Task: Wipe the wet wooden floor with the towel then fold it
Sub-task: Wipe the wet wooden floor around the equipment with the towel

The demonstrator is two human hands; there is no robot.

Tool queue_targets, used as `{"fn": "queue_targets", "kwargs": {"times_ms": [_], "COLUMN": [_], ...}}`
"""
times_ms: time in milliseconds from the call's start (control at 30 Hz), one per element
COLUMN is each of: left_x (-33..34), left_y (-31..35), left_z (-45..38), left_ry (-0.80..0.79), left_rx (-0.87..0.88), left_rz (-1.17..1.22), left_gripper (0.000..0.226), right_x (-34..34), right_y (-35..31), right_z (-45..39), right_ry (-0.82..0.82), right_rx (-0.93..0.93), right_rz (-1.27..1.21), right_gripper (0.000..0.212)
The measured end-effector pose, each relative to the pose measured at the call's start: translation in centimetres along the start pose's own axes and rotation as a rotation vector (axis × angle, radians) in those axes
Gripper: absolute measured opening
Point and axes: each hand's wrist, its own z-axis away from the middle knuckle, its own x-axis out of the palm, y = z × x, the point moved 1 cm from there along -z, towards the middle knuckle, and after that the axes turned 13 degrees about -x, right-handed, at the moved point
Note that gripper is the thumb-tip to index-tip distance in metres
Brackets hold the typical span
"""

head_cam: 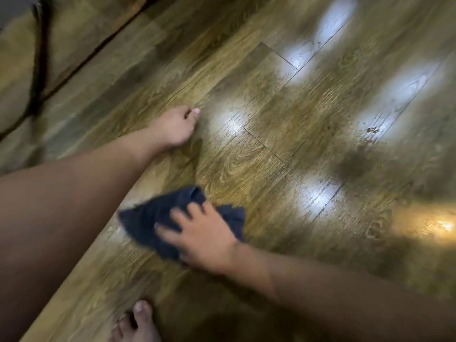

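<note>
A dark blue-grey towel (158, 218) lies crumpled on the wooden floor (283, 114). My right hand (199, 238) presses down on it with fingers spread, the arm reaching in from the lower right. The picture is blurred around the hand and towel. The floor boards shine with bright light reflections, and a dark patch (352, 164) shows to the right of the towel. My left hand is out of view.
My bare leg stretches in from the left, its foot (172, 127) flat on the floor above the towel. My other foot (138, 322) shows at the bottom edge. A dark cable (40, 58) runs across the floor at the upper left.
</note>
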Motion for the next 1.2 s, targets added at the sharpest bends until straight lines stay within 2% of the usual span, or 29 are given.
{"fn": "queue_targets", "kwargs": {"times_ms": [100,167,267,367,433,567,633,700,767,833,900,1000,1100,1200], "left_x": [1.0,1.1,1.3,2.6,3.9,6.6,7.5,7.7,7.2,6.8,6.5,7.3,9.0,10.7], "left_y": [0.4,0.2,-0.6,-0.8,-0.3,2.8,4.6,6.4,8.1,9.9,11.1,12.8,14.3,15.6], "left_z": [0.2,0.3,1.0,2.7,4.0,6.0,5.7,4.8,4.1,3.4,2.8,2.5,3.0,3.3], "left_ry": [-0.036,-0.031,-0.049,-0.049,-0.048,-0.007,0.059,0.146,0.247,0.305,0.262,0.083,-0.009,-0.054], "left_rx": [0.032,0.018,-0.032,0.033,0.073,0.119,0.171,0.205,0.212,0.208,0.181,0.224,0.327,0.301], "left_rz": [-0.039,-0.005,0.117,0.107,0.083,0.141,0.139,0.194,0.348,0.506,0.562,0.374,0.222,0.277], "left_gripper": [0.055,0.058,0.056,0.047,0.043,0.04,0.039,0.037,0.032,0.029,0.029,0.034,0.043,0.037], "right_x": [1.0,0.2,-2.4,-6.2,-8.3,-9.8,-9.5,-8.8,-7.8,-6.2,-4.2,-1.5,-0.8,-2.2], "right_y": [-3.3,-1.4,4.9,13.0,18.1,26.0,27.6,27.0,24.0,19.5,14.2,8.1,7.5,11.7], "right_z": [1.8,2.7,4.4,7.4,9.3,12.3,12.2,11.6,11.3,12.5,14.3,17.6,19.8,22.5], "right_ry": [-0.162,-0.182,-0.263,-0.329,-0.291,-0.045,0.105,0.144,0.151,0.17,0.176,0.056,-0.003,0.011], "right_rx": [-0.316,-0.358,-0.301,-0.156,-0.009,0.464,0.687,0.793,0.772,0.662,0.469,0.169,0.03,0.127], "right_rz": [0.017,0.039,0.093,0.14,0.141,0.065,0.013,0.08,0.199,0.188,0.108,0.058,0.045,0.068], "right_gripper": [0.05,0.053,0.067,0.077,0.076,0.072,0.068,0.066,0.07,0.076,0.077,0.073,0.068,0.08]}}
